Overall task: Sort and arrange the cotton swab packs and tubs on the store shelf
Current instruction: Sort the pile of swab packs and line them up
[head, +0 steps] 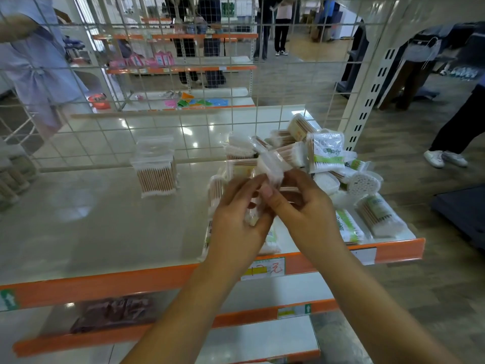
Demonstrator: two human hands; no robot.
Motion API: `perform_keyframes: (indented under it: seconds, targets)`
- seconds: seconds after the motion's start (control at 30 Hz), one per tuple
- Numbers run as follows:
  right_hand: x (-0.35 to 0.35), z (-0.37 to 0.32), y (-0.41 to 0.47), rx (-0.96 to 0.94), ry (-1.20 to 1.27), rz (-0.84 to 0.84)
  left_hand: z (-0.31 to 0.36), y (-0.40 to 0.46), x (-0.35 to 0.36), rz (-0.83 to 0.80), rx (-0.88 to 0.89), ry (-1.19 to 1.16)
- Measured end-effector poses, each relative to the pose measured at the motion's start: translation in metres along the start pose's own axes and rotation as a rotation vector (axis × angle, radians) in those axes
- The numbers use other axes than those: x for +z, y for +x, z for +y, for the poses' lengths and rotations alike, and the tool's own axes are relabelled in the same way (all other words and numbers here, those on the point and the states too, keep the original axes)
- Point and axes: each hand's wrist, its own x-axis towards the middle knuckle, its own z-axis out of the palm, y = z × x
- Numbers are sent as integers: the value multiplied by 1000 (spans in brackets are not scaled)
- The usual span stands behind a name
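A jumbled heap of cotton swab packs and round tubs (325, 158) lies on the right part of the store shelf (91, 232). One clear square pack of wooden-stick swabs (157, 177) stands upright alone near the shelf's middle. Both my hands meet over the front of the heap. My left hand (236, 211) and my right hand (299, 206) together grip a clear swab pack (270, 169), blurred by motion. More packs lie under my hands and are partly hidden.
A white wire grid (183, 74) backs the shelf, and a slotted upright post (367, 101) stands at its right. An orange price rail (105, 285) runs along the front edge. Lower shelves sit below. People stand behind the grid and at the right aisle.
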Motion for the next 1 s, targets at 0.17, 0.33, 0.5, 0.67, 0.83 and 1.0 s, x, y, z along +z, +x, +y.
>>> perform_keyframes:
  seconds: [0.17,0.33,0.5,0.67,0.83,1.0]
  targets:
    - [-8,5,1,5,123,-8,2,0,-5,-55,97,-77]
    - [-13,11,1,-18,216,2,-5,1,-16,-37,-24,-135]
    - [-13,14,1,17,300,-68,-9,9,-28,-94,-307,-321]
    - [-7,18,1,68,298,-134,-17,11,-41,-125,-382,-425]
    - [0,15,8,97,110,-205,-20,13,-53,-113,-421,-428]
    - [8,6,16,88,-250,-223,-29,13,-65,-68,-441,-384]
